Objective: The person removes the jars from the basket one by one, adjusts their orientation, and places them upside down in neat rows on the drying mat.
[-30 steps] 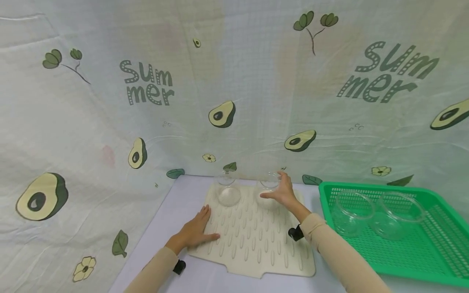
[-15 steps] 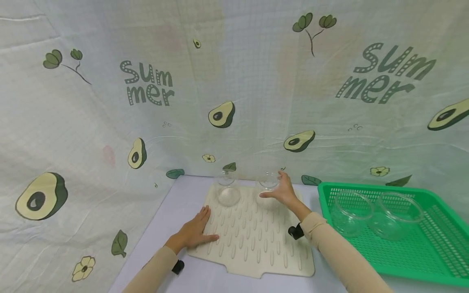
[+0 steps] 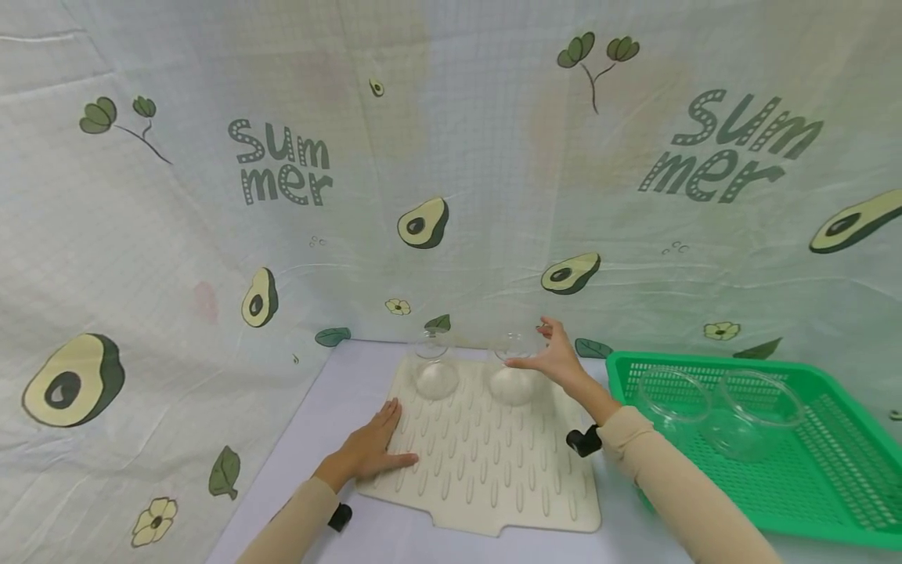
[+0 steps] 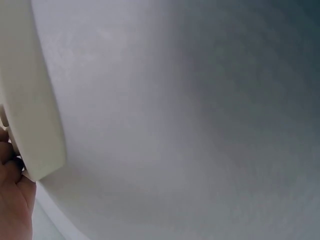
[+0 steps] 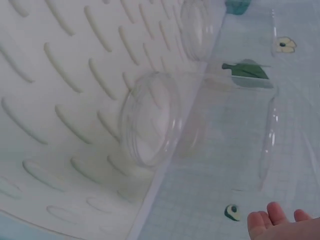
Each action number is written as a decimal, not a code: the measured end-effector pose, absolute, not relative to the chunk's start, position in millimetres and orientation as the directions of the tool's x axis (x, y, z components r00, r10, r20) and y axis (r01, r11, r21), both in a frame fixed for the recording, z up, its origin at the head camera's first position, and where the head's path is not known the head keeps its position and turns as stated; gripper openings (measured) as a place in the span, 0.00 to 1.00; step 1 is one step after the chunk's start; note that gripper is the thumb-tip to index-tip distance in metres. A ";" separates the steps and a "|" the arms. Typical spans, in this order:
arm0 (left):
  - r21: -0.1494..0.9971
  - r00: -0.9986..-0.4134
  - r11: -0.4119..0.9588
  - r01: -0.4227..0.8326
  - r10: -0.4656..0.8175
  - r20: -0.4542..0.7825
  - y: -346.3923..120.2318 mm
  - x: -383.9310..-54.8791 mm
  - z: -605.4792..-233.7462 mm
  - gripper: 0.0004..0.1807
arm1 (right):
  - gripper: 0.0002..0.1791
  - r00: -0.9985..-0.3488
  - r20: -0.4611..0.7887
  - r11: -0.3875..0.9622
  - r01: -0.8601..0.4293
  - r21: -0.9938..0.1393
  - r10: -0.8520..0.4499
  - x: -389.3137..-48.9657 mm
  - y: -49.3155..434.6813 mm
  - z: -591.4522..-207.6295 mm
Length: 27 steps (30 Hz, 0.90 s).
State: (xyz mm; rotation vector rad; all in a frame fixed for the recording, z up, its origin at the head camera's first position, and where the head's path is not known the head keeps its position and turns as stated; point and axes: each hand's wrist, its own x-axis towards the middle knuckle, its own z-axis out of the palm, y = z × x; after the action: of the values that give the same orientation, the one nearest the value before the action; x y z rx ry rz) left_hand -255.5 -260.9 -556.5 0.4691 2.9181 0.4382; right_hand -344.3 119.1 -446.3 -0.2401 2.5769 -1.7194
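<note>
Two clear glasses stand upside down, rims on a cream ridged drying mat [image 3: 486,470], at its far end. The left glass [image 3: 434,376] stands alone. By the right glass [image 3: 512,382] is my right hand [image 3: 557,356], thumb and fingers spread apart. In the right wrist view this glass [image 5: 225,130] shows a gap between it and my fingertips [image 5: 276,212]. My left hand [image 3: 372,448] rests on the mat's left edge, fingers straight and thumb out to the side. The left wrist view catches part of that hand [image 4: 14,205] at the mat's edge.
A green plastic basket [image 3: 796,501] sits to the right, partly behind my right forearm. Inside it are two more clear glasses, a left one [image 3: 672,395] and a right one [image 3: 757,403], rims up. A printed cloth [image 3: 479,141] hangs behind the white table [image 3: 320,423].
My right hand has let go of the right glass and drawn back slightly to the right. That glass stays on the mat. My left hand keeps its place on the mat.
</note>
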 end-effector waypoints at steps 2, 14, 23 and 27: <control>0.309 -0.939 0.908 0.282 0.327 -0.104 -260.8 -255.8 -557.1 0.64 | 0.63 -0.986 0.061 0.361 -0.115 -0.926 -0.157 -340.8 125.3 -439.6; 0.330 -0.935 0.899 0.289 0.338 -0.103 -260.8 -253.9 -552.7 0.63 | 0.57 -0.968 0.163 0.302 -0.217 -0.928 -0.192 -322.6 170.8 -403.1; 0.338 -0.935 0.896 0.288 0.339 -0.104 -261.4 -253.1 -553.3 0.63 | 0.55 -0.969 0.177 0.275 -0.220 -0.936 -0.172 -317.5 210.5 -390.1; 0.345 -0.934 0.892 0.294 0.344 -0.093 -260.8 -252.9 -555.2 0.63 | 0.54 -0.970 0.189 0.292 -0.227 -0.929 -0.154 -314.1 230.7 -387.7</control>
State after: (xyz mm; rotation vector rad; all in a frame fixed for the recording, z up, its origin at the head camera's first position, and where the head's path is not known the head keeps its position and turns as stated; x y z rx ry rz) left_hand -252.9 -260.8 -555.2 0.4928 2.9067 0.4942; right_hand -314.1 230.7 -387.7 -0.3802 2.5751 -1.8689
